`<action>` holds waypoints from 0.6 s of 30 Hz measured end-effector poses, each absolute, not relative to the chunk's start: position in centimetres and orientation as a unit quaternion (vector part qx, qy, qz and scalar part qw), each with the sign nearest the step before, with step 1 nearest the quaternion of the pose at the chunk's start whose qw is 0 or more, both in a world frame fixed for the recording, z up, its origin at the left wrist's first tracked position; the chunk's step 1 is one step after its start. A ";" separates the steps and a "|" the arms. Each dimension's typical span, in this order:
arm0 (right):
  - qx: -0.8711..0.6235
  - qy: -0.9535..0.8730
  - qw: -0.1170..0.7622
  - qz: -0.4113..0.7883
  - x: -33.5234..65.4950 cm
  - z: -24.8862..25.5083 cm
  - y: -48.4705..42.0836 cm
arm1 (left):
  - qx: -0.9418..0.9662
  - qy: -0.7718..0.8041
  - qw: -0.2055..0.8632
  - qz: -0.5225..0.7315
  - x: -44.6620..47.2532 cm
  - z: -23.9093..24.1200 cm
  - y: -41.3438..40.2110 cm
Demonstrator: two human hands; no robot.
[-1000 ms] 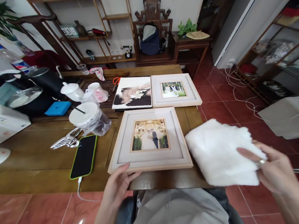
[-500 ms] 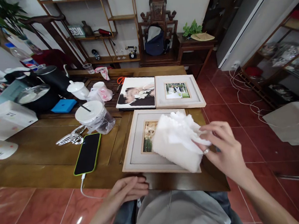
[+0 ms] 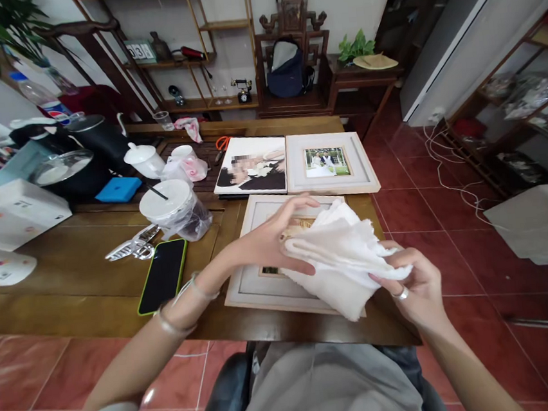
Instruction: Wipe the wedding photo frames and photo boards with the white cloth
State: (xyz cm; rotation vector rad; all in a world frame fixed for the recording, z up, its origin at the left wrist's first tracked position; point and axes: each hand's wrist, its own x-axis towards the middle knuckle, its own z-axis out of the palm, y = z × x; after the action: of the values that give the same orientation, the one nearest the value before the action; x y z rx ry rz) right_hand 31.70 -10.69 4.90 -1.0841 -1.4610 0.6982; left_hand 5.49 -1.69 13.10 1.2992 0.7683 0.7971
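- Over the near picture frame [image 3: 257, 289]: white cloth [image 3: 340, 260], its right edge pinched by the right hand [image 3: 414, 279].
- Above that frame: left hand [image 3: 270, 241], thumb and fingers spread apart.

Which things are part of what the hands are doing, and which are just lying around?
Seem part of it:
- white cloth, held over the frame
- nearest picture frame, partly covered

Seem just lying around:
- phone
- lidded cup
- white teapot
- backpack on the chair
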 end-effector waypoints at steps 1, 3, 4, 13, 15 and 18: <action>-0.471 -0.599 0.566 0.315 31.9 4.4 -10.6 | 0.596 0.301 0.684 0.293 6.3 12.7 -0.6; -0.493 -0.571 0.560 0.343 32.2 3.8 -10.4 | 0.652 0.244 0.685 0.215 7.5 11.9 0.9; -0.504 -0.561 0.555 0.351 32.3 3.6 -10.3 | 0.673 0.234 0.673 0.199 7.9 11.6 1.4; -0.448 -0.707 0.523 0.161 32.2 6.0 -10.3 | 0.733 0.246 0.619 0.141 8.7 10.1 2.5; -0.435 -0.718 0.534 0.097 31.7 6.5 -10.4 | 0.727 0.237 0.634 0.115 8.9 10.0 2.7; -0.472 -0.720 0.506 0.054 31.3 6.9 -10.5 | 0.722 0.247 0.635 0.119 9.3 10.0 2.9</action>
State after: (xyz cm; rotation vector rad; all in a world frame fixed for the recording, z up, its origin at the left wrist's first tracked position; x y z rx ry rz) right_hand 31.26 -10.52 6.90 -1.1386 -1.7355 0.1293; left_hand 9.30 2.86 9.96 1.6494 0.5644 0.2722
